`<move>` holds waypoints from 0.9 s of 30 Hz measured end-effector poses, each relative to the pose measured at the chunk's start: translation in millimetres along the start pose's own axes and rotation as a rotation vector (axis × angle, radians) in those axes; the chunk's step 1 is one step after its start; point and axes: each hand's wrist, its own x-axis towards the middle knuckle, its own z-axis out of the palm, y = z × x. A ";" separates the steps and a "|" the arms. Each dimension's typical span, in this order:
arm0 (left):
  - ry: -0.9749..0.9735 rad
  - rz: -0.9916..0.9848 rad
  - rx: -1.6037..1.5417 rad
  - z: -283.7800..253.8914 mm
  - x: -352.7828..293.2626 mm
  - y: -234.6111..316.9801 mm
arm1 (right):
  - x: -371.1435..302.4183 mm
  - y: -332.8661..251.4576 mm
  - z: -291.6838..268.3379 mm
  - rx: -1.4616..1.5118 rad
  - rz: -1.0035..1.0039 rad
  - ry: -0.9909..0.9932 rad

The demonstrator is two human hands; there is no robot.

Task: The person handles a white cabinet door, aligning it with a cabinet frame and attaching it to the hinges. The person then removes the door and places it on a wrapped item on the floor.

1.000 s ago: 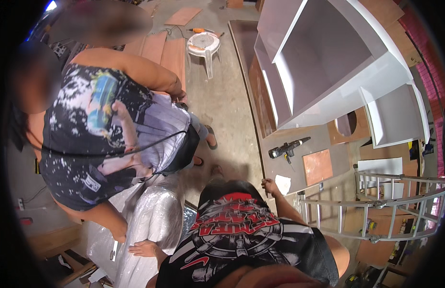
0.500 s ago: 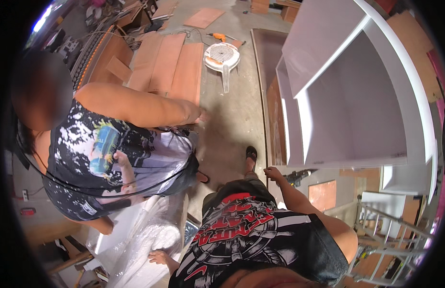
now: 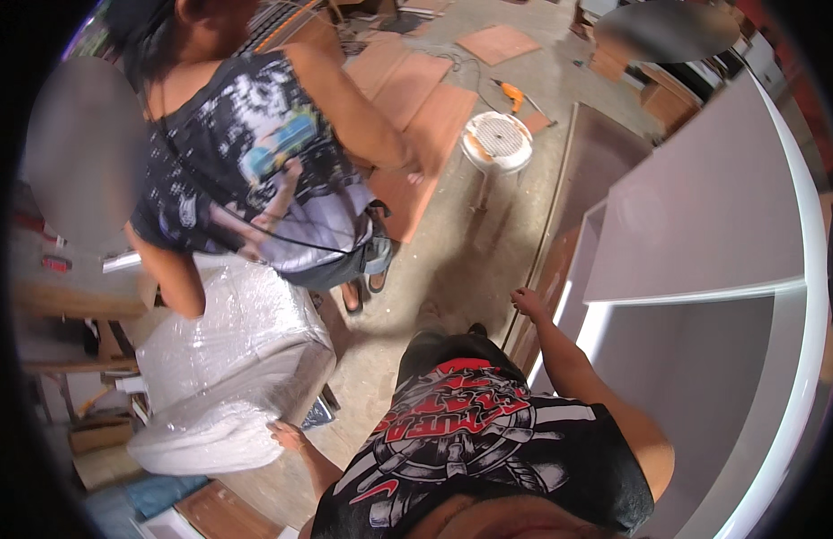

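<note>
My left hand (image 3: 289,437) hangs beside a bulky piece wrapped in clear plastic (image 3: 241,350) at the left. Its fingers are apart and hold nothing; whether they touch the wrap I cannot tell. Out in front of me is my right hand (image 3: 527,304), loosely bent and empty, above the edge of a long brown board (image 3: 560,260). A white cabinet (image 3: 704,234) with an open compartment rises to the right of that arm.
A person in a printed sleeveless top (image 3: 264,171) stands at the left, one arm toward reddish-brown panels (image 3: 425,135) on the floor. Ahead are a round white stool (image 3: 497,142) and an orange power drill (image 3: 511,95). Another person (image 3: 668,31) is partly visible at the far right.
My view has turned and shifted, so the stool and cabinet sit differently in it. The other person has moved farther ahead, uncovering more of the wrapped piece. My right hand has come off the board's edge.
</note>
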 end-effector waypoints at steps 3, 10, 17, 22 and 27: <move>-0.019 -0.172 -0.152 12.5 3.0 11.1 | 13.9 3.1 9.9 0.006 -0.064 -0.083; 0.247 -0.329 -0.165 85.4 24.4 3.2 | 18.4 6.1 43.3 0.105 0.046 -0.223; 0.288 -0.467 -0.192 121.1 34.0 3.3 | 77.7 -38.9 44.8 0.058 0.108 -0.267; 0.328 -0.490 -0.302 122.9 11.6 36.0 | 127.2 -121.9 33.1 -0.021 0.044 -0.314; 0.096 -0.051 -0.529 200.7 -32.1 130.4 | 181.6 -215.5 40.8 -0.043 -0.054 -0.391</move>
